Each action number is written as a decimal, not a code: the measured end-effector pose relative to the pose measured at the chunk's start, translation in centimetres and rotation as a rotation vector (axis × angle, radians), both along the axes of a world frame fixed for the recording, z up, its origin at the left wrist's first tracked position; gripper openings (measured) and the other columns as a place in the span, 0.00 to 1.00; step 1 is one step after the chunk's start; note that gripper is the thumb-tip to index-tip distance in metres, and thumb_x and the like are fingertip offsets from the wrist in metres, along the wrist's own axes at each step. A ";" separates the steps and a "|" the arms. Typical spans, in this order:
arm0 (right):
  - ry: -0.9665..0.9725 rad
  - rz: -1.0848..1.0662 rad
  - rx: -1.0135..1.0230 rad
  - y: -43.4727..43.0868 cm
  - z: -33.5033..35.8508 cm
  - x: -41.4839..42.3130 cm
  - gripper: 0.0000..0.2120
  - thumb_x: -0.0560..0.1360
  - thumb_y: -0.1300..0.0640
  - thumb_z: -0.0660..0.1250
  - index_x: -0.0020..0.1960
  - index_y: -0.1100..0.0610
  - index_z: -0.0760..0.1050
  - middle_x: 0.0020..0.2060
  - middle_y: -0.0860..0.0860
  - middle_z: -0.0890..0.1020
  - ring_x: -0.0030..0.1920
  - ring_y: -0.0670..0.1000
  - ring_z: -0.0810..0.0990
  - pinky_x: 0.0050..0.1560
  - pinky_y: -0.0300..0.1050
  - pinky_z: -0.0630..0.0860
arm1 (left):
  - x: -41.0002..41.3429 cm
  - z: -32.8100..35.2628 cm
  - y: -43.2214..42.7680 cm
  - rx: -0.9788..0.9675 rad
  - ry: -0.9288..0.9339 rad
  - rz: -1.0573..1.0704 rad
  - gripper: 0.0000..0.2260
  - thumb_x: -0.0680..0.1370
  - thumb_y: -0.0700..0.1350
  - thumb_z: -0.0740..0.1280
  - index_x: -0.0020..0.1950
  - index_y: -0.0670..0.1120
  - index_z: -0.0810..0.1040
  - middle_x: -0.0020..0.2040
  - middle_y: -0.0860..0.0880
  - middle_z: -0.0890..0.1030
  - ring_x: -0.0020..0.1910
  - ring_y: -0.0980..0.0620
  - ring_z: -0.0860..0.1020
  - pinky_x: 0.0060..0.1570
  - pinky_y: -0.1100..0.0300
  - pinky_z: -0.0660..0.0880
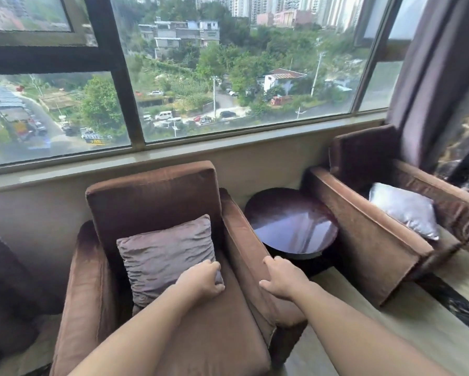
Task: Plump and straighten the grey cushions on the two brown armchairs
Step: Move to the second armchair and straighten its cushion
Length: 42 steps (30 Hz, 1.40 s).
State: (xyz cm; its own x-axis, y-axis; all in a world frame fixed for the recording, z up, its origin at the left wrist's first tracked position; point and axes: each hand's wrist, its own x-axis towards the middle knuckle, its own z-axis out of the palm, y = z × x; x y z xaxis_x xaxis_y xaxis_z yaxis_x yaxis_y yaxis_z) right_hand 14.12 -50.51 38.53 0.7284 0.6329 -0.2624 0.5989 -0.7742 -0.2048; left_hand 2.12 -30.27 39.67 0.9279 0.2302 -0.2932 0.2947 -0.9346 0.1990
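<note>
- Left hand (200,280) pinches the lower corner of the near cushion (165,256), in the armchair (152,194) left of the side table (290,221).
- Right hand (279,278) clasps the armrest (238,234).
- Suggest: lift, shake, reseat square.
- Cushion: grey, rippled, tilted.
- Second cushion (404,210), right of the table, slumped.

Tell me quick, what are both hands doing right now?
Left hand: grips the lower right corner of the grey cushion.
Right hand: holds the armrest of the near armchair, fingers curled over it.
</note>
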 end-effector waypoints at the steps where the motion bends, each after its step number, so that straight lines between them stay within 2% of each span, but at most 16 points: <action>1: 0.007 -0.039 0.005 -2.2 -0.1 1.1 0.27 0.75 0.42 0.64 0.67 0.55 0.66 0.62 0.56 0.73 0.65 0.60 0.73 0.60 0.56 0.74 | 1.7 0.0 -1.8 -0.004 0.007 -0.037 0.19 0.77 0.55 0.65 0.63 0.44 0.72 0.62 0.45 0.75 0.64 0.43 0.75 0.60 0.51 0.72; 7: 0.011 -0.257 0.019 -18.6 -0.4 9.2 0.28 0.75 0.44 0.64 0.70 0.55 0.65 0.62 0.55 0.73 0.64 0.59 0.73 0.59 0.53 0.74 | 13.4 0.0 -15.2 -0.033 0.004 -0.200 0.22 0.76 0.52 0.64 0.68 0.47 0.70 0.63 0.47 0.73 0.64 0.44 0.75 0.61 0.50 0.73; 10: 0.029 -0.379 0.033 -28.2 -0.7 13.2 0.26 0.74 0.42 0.63 0.67 0.53 0.66 0.60 0.54 0.73 0.63 0.58 0.74 0.58 0.52 0.74 | 19.7 0.2 -23.6 -0.053 -0.031 -0.276 0.21 0.77 0.53 0.64 0.67 0.47 0.71 0.63 0.48 0.74 0.62 0.45 0.75 0.58 0.52 0.73; 14: 0.039 -0.572 0.037 -40.5 -0.9 17.3 0.24 0.74 0.41 0.64 0.64 0.53 0.67 0.60 0.54 0.73 0.63 0.58 0.74 0.58 0.51 0.74 | 27.6 0.8 -34.4 -0.064 -0.034 -0.385 0.21 0.77 0.53 0.63 0.69 0.49 0.69 0.65 0.49 0.74 0.63 0.46 0.75 0.60 0.51 0.73; 18: 0.051 -0.695 0.034 -49.6 -0.8 20.4 0.25 0.76 0.41 0.64 0.67 0.52 0.65 0.62 0.53 0.71 0.66 0.57 0.73 0.56 0.52 0.73 | 34.4 1.5 -43.3 -0.047 -0.024 -0.489 0.20 0.77 0.52 0.63 0.67 0.47 0.71 0.63 0.48 0.74 0.62 0.45 0.76 0.60 0.50 0.75; 20: 0.061 -0.741 0.054 -53.0 -0.5 22.5 0.26 0.76 0.42 0.64 0.69 0.52 0.64 0.64 0.53 0.71 0.65 0.57 0.73 0.54 0.51 0.72 | 37.8 1.5 -47.0 -0.051 -0.022 -0.528 0.20 0.76 0.53 0.63 0.66 0.47 0.71 0.61 0.48 0.75 0.61 0.45 0.76 0.58 0.50 0.75; 24: 0.075 -0.760 0.019 -58.7 -0.6 28.0 0.29 0.75 0.45 0.67 0.71 0.53 0.63 0.65 0.55 0.71 0.66 0.58 0.73 0.57 0.51 0.73 | 44.9 0.1 -53.5 -0.035 0.007 -0.605 0.19 0.75 0.54 0.65 0.61 0.45 0.72 0.60 0.46 0.75 0.62 0.44 0.76 0.57 0.51 0.75; 29: 0.087 -0.808 0.030 -64.5 -1.1 37.9 0.27 0.74 0.45 0.67 0.68 0.54 0.65 0.63 0.56 0.72 0.65 0.59 0.74 0.55 0.49 0.72 | 55.6 -2.2 -60.0 -0.057 0.040 -0.677 0.23 0.76 0.54 0.65 0.67 0.45 0.71 0.66 0.46 0.73 0.67 0.44 0.73 0.63 0.49 0.73; 34: 0.148 -0.842 0.018 -69.9 -1.8 48.0 0.27 0.72 0.44 0.65 0.66 0.55 0.66 0.62 0.56 0.73 0.64 0.59 0.74 0.57 0.50 0.73 | 67.2 -2.4 -65.5 -0.074 0.083 -0.680 0.22 0.76 0.53 0.63 0.67 0.45 0.70 0.67 0.45 0.73 0.66 0.41 0.74 0.62 0.50 0.73; 39: 0.190 -0.834 0.018 -74.8 -2.3 57.3 0.28 0.72 0.43 0.66 0.67 0.56 0.68 0.62 0.57 0.75 0.65 0.60 0.74 0.60 0.51 0.73 | 77.5 -2.5 -70.5 -0.088 0.110 -0.679 0.25 0.76 0.51 0.65 0.70 0.43 0.70 0.68 0.43 0.74 0.67 0.44 0.74 0.64 0.54 0.71; 42: 0.231 -0.818 0.010 -78.1 -3.2 62.7 0.25 0.73 0.45 0.66 0.66 0.57 0.68 0.62 0.57 0.74 0.65 0.60 0.74 0.59 0.50 0.73 | 82.0 -3.7 -74.0 -0.058 0.146 -0.687 0.25 0.76 0.51 0.66 0.71 0.44 0.69 0.69 0.45 0.73 0.69 0.46 0.72 0.63 0.55 0.69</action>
